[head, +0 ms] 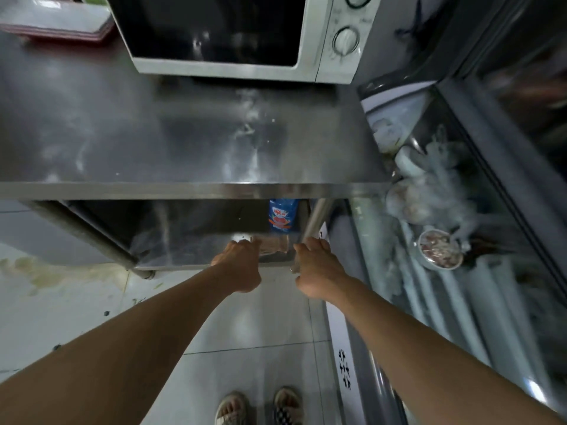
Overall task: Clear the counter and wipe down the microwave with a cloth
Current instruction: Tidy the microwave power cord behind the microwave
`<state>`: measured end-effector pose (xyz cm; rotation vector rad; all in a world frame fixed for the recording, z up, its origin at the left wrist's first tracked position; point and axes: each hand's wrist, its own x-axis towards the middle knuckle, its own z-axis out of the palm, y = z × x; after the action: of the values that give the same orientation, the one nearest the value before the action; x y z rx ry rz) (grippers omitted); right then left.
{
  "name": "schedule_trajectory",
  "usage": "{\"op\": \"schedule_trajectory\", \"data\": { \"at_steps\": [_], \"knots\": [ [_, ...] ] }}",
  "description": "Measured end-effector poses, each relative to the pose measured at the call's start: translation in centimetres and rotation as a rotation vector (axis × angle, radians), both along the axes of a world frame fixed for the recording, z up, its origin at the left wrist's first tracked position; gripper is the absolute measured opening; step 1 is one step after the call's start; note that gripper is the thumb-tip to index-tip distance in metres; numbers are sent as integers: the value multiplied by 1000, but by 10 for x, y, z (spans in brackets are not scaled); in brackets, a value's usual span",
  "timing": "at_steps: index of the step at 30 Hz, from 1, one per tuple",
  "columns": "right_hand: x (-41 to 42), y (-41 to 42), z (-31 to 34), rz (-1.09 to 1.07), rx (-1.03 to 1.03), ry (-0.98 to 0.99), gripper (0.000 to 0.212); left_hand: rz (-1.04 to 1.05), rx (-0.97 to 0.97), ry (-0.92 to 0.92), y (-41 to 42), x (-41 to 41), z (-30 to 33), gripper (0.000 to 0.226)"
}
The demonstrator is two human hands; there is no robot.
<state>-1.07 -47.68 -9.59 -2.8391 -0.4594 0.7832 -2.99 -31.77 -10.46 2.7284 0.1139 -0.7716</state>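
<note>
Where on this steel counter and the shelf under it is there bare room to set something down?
The counter is bare from the microwave forward to its front edge, and left toward the red tray stack. The lower shelf is bare on its left; its right corner is crowded by the blue packet, a pinkish item and both hands.

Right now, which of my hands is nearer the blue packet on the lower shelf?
Right. The right hand sits just below and right of the blue packet, by the table leg; the left hand is lower left, at a pinkish item.
</note>
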Motion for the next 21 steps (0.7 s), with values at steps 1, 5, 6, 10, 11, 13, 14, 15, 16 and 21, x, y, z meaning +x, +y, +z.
{"op": "schedule_trajectory", "data": {
  "at_steps": [1, 5, 6, 10, 11, 13, 14, 15, 16, 21],
  "knots": [
    [-1, -2, 14, -2, -3, -11, 68, 5, -7, -8, -2, 0, 14, 67],
    [-2, -8, 67, -23, 9, -61, 72, -29, 2, -47, -10, 5, 76, 62],
    [-2, -10, 81, -27, 12, -75, 74, -39, 4, -54, -13, 7, 92, 64],
    [2, -19, 135, -38, 22, -140, 76, -64, 1, -117, -19, 15, 149, 59],
    [3, -23, 147, -39, 20, -157, 75, -71, 5, -137, -20, 16, 162, 57],
    [7, -30, 171, -61, 40, -181, 70, -80, 4, -167, -25, 18, 187, 63],
    [9, -35, 184, -69, 55, -195, 67, -88, 13, -181, -29, 19, 200, 68],
    [11, -38, 194, -76, 65, -205, 65, -98, 25, -193, -32, 21, 211, 72],
    [13, -42, 203, -84, 75, -211, 66, -107, 33, -204, -35, 22, 221, 74],
    [21, -65, 252, -96, 95, -263, 72, -113, 42, -299, -55, 28, 269, 74]
  ]
}}
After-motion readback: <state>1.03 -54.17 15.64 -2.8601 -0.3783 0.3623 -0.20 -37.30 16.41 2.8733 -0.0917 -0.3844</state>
